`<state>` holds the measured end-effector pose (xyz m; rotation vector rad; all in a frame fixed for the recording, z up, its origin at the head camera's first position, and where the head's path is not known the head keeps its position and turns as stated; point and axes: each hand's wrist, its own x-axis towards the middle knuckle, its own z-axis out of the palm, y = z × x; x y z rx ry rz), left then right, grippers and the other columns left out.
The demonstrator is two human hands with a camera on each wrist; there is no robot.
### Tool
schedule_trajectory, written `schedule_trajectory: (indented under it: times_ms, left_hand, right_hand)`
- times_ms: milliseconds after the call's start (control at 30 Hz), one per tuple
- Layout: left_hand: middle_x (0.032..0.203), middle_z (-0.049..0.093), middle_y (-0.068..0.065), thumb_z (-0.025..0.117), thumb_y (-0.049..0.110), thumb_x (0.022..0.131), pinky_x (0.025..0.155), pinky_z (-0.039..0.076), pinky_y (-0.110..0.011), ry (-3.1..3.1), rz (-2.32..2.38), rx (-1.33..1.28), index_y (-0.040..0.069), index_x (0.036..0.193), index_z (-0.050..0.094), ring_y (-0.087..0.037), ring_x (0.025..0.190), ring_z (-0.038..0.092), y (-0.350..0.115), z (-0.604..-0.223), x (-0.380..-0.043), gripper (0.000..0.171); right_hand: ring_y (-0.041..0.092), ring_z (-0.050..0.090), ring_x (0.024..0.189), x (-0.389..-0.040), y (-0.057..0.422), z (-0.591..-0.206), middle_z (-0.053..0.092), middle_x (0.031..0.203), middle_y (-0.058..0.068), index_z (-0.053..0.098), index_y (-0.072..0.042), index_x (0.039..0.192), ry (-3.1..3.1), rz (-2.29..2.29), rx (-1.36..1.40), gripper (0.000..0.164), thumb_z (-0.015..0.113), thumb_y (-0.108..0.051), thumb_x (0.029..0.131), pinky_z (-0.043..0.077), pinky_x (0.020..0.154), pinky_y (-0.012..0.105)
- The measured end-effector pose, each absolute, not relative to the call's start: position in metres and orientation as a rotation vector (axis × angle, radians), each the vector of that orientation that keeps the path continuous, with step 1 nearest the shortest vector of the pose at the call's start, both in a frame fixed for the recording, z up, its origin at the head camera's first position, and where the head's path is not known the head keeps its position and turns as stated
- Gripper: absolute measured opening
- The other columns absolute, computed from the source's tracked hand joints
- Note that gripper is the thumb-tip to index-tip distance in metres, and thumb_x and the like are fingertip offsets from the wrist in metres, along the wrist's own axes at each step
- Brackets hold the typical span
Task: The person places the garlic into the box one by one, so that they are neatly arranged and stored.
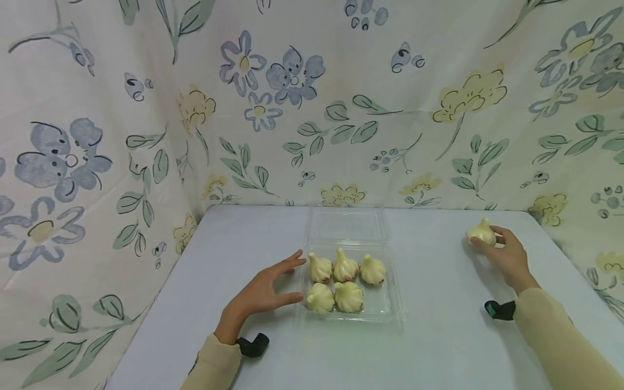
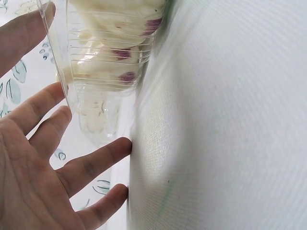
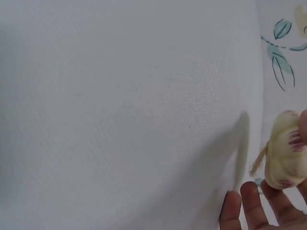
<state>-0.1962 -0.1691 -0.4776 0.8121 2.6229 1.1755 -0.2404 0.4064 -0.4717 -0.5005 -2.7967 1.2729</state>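
Note:
A clear plastic clamshell box (image 1: 396, 303) lies with its lid (image 1: 347, 226) folded back. Inside sit pale garlic bulbs (image 1: 349, 297) with purple marks, three in the far row and two in the near row, at left and middle. My left hand (image 1: 263, 290) is at the box's left side, fingers spread and relaxed. In the left wrist view its fingertips meet the box's rim (image 2: 57, 57), and the lower fingers reach the tabletop. At the far right, my right hand (image 1: 512, 260) pinches another garlic bulb (image 1: 481, 233) between thumb and fingers, its stem up in the head view.
The white table (image 1: 439, 336) carries the box near its middle. Behind it and along both sides hangs a floral curtain (image 1: 341, 108), close to the table's far edge. A dark wrist camera (image 1: 253, 345) is on the left wrist, another (image 1: 499, 310) on the right.

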Motion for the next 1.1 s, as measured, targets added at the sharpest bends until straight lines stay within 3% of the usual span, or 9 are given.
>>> schedule_trajectory:
  times_ms: [233, 533, 733, 1100]
  left_hand:
    - [0.167, 0.027, 0.016, 0.077, 0.051, 0.087, 0.116, 0.035, -0.063, 2.631, 1.167, 0.808, 0.026, 0.155, 0.045, -0.028, 0.138, 0.055, -0.169, -0.478, -0.196, 0.079]
    - [0.167, 0.026, 0.018, 0.076, 0.053, 0.087, 0.115, 0.036, -0.063, 2.644, 1.149, 0.783, 0.026, 0.155, 0.045, -0.028, 0.138, 0.055, -0.169, -0.478, -0.197, 0.080]
    - [0.167, 0.026, 0.017, 0.076, 0.052, 0.087, 0.115, 0.036, -0.063, 2.638, 1.159, 0.795, 0.025, 0.155, 0.045, -0.029, 0.138, 0.055, -0.169, -0.478, -0.196, 0.079]
    - [0.167, 0.026, 0.016, 0.076, 0.052, 0.087, 0.114, 0.036, -0.064, 2.637, 1.163, 0.798, 0.025, 0.155, 0.045, -0.030, 0.137, 0.055, -0.169, -0.479, -0.197, 0.079]
  right_hand:
    - [0.051, 0.042, 0.124, -0.235, 0.400, -0.470, 0.030, 0.151, 0.041, 0.017, 0.003, 0.160, -2.766, 1.258, -0.469, 0.093, 0.054, -0.056, 0.099, 0.044, 0.076, 0.039]
    - [0.050, 0.047, 0.122, -0.228, 0.394, -0.468, 0.033, 0.150, 0.040, 0.020, 0.002, 0.160, -2.727, 1.240, -0.463, 0.090, 0.056, -0.055, 0.099, 0.042, 0.071, 0.029]
    - [0.054, 0.045, 0.128, -0.224, 0.390, -0.467, 0.031, 0.152, 0.041, 0.019, 0.001, 0.160, -2.740, 1.242, -0.440, 0.090, 0.055, -0.056, 0.099, 0.046, 0.074, 0.034]
    - [0.051, 0.047, 0.127, -0.216, 0.372, -0.469, 0.038, 0.151, 0.039, 0.022, 0.002, 0.159, -2.761, 1.290, -0.286, 0.089, 0.058, -0.053, 0.100, 0.045, 0.076, 0.032]
